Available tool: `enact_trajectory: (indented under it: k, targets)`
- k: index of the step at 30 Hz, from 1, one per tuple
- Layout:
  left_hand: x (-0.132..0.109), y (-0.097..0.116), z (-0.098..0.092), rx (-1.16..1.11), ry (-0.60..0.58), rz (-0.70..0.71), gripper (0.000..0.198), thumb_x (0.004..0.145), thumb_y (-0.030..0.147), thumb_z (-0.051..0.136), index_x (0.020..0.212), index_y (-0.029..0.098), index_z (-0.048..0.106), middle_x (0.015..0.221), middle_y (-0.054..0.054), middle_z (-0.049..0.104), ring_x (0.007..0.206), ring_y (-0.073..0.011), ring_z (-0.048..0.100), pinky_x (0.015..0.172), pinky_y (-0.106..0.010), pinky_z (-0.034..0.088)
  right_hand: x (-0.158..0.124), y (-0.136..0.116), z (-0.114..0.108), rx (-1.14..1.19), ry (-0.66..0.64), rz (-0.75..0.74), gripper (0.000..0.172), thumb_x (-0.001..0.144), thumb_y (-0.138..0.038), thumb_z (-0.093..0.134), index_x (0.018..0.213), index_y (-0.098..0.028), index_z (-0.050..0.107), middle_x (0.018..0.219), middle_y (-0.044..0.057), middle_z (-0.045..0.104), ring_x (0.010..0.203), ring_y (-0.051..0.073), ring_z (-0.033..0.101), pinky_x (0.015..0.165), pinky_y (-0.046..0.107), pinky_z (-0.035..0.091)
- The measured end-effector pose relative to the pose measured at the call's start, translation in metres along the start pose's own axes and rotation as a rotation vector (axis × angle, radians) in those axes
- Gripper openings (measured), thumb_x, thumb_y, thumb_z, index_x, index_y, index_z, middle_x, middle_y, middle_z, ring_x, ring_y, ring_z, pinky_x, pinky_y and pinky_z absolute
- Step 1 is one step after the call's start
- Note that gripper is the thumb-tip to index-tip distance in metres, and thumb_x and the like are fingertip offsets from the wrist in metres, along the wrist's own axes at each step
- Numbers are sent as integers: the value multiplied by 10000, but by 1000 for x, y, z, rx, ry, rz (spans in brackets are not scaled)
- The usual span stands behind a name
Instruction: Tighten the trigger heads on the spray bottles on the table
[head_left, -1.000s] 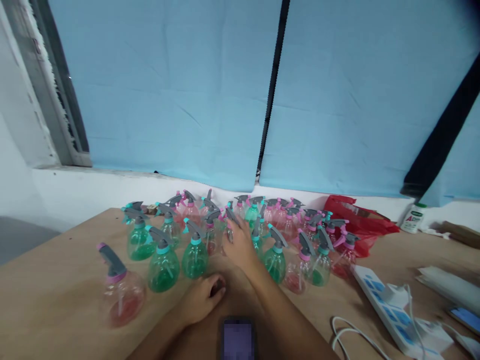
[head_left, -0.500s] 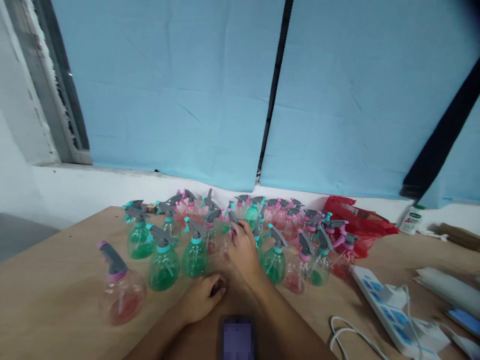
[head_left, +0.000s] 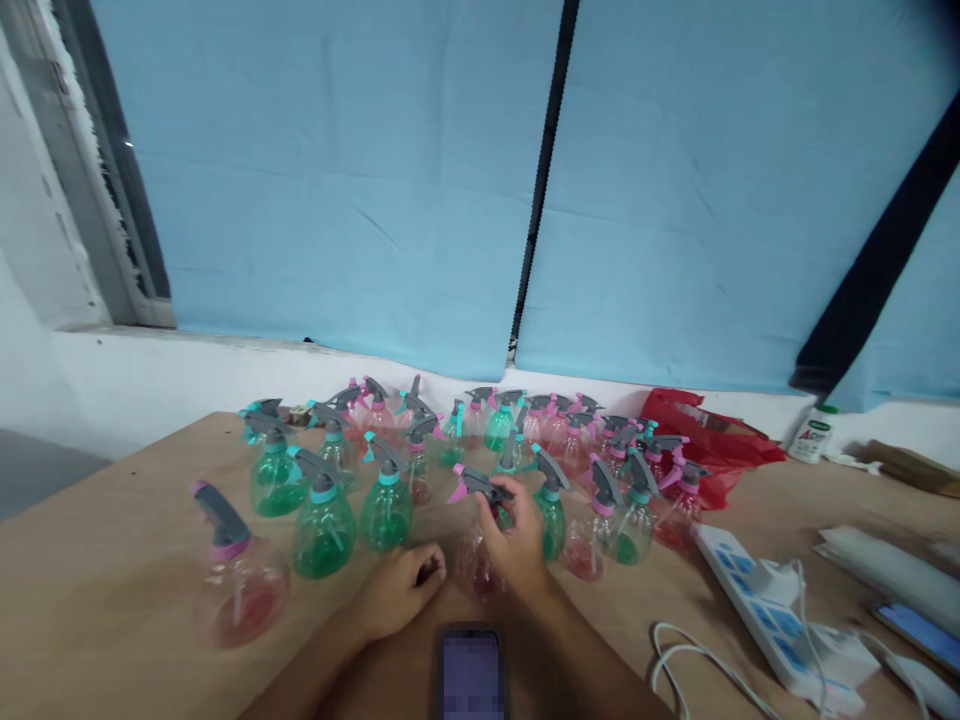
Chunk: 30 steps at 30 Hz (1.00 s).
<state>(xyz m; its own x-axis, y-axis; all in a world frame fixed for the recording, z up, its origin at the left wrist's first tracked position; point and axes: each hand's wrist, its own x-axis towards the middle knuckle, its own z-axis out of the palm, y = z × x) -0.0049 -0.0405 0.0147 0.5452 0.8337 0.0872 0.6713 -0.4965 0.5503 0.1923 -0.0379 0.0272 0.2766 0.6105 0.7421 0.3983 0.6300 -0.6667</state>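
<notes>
My right hand (head_left: pixel 516 540) is closed around the neck of a pink spray bottle (head_left: pixel 477 560) with a grey and pink trigger head (head_left: pixel 477 484), held just in front of the cluster of bottles. Beside it my left hand (head_left: pixel 397 590) rests on the wooden table (head_left: pixel 112 560), fingers curled, thumb and fingertips pressed together; whether anything is in them I cannot make out. Several green and pink spray bottles (head_left: pixel 385 500) stand in rows behind. One pink bottle (head_left: pixel 238 580) stands apart at the left.
A phone (head_left: pixel 470 672) lies at the near edge between my forearms. A white power strip (head_left: pixel 757 600) with cables lies at the right, past it a red plastic bag (head_left: pixel 712 440), a small white bottle (head_left: pixel 812 434) and paper rolls (head_left: pixel 885 565). Blue sheets cover the wall behind.
My right hand reached into the cluster, closed on a pink bottle's neck and drew it back toward me. The left hand has stayed where it was.
</notes>
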Motion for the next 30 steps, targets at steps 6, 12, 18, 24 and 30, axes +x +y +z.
enact_trajectory:
  k: [6, 12, 18, 24, 30]
  targets:
    - [0, -4, 2, 29, 4, 9, 210, 949, 333, 466, 901, 225, 640, 756, 14, 665, 726, -164, 602, 655, -254, 364, 2, 7, 6, 282, -156, 252, 406, 806, -307, 718, 1183, -186, 632, 1037, 72, 701, 892, 194, 655, 792, 306, 532]
    - [-1, -2, 0, 4, -22, 3, 220, 952, 341, 467, 966, 235, 660, 802, 4, 702, 757, -170, 629, 686, -258, 385, 21, 10, 3, 413, -491, 418, 146, 709, -209, 621, 806, -203, 730, 715, -12, 677, 663, 142, 558, 646, 250, 448]
    - [-1, -3, 2, -9, 2, 6, 198, 941, 325, 486, 953, 239, 664, 814, 5, 701, 787, -176, 638, 709, -261, 396, 32, 3, 2, 533, -559, 449, 206, 597, -197, 506, 633, -206, 709, 641, 7, 670, 596, 142, 518, 558, 241, 359]
    - [-1, 0, 1, -14, -14, -7, 197, 936, 313, 487, 974, 234, 664, 827, 1, 698, 795, -179, 637, 715, -264, 400, 29, 4, -2, 531, -636, 406, 257, 626, -166, 525, 750, -216, 744, 728, 3, 704, 698, 159, 582, 623, 247, 395]
    - [-1, -3, 2, 8, -10, -17, 203, 935, 321, 485, 970, 239, 667, 796, 7, 682, 774, -181, 624, 699, -267, 388, 28, 2, -2, 542, -598, 423, 229, 619, -175, 505, 693, -198, 720, 673, 2, 669, 606, 136, 526, 593, 246, 380]
